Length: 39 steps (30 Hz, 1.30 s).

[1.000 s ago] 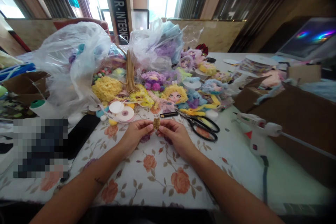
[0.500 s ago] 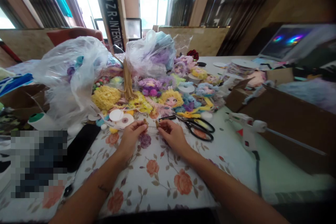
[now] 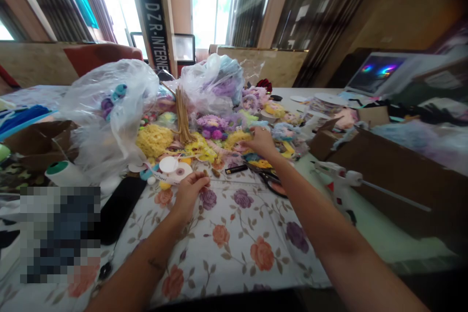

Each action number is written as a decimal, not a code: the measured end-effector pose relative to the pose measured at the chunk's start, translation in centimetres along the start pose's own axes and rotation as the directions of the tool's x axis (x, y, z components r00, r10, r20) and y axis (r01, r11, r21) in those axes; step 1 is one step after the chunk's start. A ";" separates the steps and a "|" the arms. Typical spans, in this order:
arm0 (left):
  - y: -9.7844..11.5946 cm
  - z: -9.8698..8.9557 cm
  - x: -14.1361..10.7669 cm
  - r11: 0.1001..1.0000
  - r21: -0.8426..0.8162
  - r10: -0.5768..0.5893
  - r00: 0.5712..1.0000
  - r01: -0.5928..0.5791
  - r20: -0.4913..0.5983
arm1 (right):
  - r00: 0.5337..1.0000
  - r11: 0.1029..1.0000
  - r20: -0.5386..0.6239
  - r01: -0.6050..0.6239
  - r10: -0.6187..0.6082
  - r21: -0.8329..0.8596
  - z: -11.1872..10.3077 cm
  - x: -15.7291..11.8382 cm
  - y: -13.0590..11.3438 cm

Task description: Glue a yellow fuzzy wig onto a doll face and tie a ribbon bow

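Before you, a white rose-printed cloth (image 3: 234, 273); over it, your left hand (image 3: 187, 194) pinches a small, stubby brown piece (image 3: 205, 173), a similar brown lump (image 3: 216, 173) just beside. Farther, your right hand (image 3: 262, 141) extends over a curly yellow-haired doll (image 3: 236, 138); I cannot tell whether that hand grips anything.
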<state>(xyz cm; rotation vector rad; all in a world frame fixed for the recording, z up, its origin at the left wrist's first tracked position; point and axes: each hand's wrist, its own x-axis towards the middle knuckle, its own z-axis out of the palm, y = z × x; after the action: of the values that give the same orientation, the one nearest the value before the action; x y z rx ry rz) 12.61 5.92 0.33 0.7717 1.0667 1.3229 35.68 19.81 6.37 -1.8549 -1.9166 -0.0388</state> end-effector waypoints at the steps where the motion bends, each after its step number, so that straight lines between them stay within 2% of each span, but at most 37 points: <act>1: 0.0 0.0 0.0 1.000 -0.007 -0.002 1.000 0.002 0.003 | 0.999 1.000 0.043 0.001 -0.001 -0.003 0.0 0.7 0.5; 6: 0.3 0.1 0.0 0.997 -0.077 -0.025 1.000 0.024 -0.006 | 0.988 0.996 0.124 0.089 -0.089 0.002 0.2 1.4 0.9; 10: 0.7 0.3 -0.2 0.989 -0.137 -0.067 0.998 0.063 -0.022 | 0.986 0.991 0.112 0.116 -0.123 0.068 0.5 -0.5 0.3; 15: 0.9 0.3 -0.3 0.988 -0.136 -0.077 0.997 0.078 0.014 | 0.989 0.977 0.048 0.129 -0.139 0.168 0.6 -2.8 0.2; 18: 0.9 0.3 -0.3 0.985 -0.160 -0.069 0.998 0.068 0.004 | 0.996 0.950 -0.059 0.083 -0.068 0.302 -0.6 -3.2 0.7; 21: 1.1 0.2 -0.2 0.978 -0.204 -0.059 0.998 0.052 -0.028 | 0.989 0.841 -0.135 0.030 0.052 0.541 -2.5 -4.2 1.0; 23: 1.3 0.2 -0.1 0.973 -0.230 -0.041 0.999 0.034 -0.023 | 0.994 0.748 -0.095 0.018 0.060 0.663 -3.5 -5.8 0.6; 26: 2.0 -0.2 -0.1 0.971 -0.238 0.026 0.999 -0.018 0.030 | 0.992 0.587 0.125 -0.086 -0.026 0.805 -3.7 -8.9 -0.8; 28: 2.7 -0.4 -0.2 0.971 -0.232 0.078 0.995 -0.061 0.063 | 0.943 0.510 0.308 -0.205 -0.126 0.836 -3.1 -10.9 -2.0; 30: 3.2 -0.7 -0.3 0.974 -0.203 0.126 0.988 -0.105 0.092 | 0.889 0.486 0.409 -0.270 -0.204 0.831 -2.3 -12.4 -3.1; 33: 3.6 -1.1 -0.5 0.980 -0.098 0.188 0.968 -0.174 0.163 | 0.858 0.498 0.447 -0.281 -0.251 0.820 -1.1 -13.4 -4.3; 36: 3.3 -1.2 -0.5 0.973 0.042 0.210 0.948 -0.226 0.238 | 0.857 0.501 0.448 -0.280 -0.253 0.819 -0.3 -13.7 -4.7; 39: 2.7 -1.1 -0.6 0.946 0.188 0.204 0.935 -0.265 0.292 | 0.859 0.462 0.445 -0.297 -0.253 0.836 0.3 -14.1 -4.6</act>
<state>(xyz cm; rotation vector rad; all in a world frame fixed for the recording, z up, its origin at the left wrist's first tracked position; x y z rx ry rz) 10.59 5.59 2.55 1.2467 0.9338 1.2634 30.87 6.27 2.61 -1.1385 -1.6213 1.3767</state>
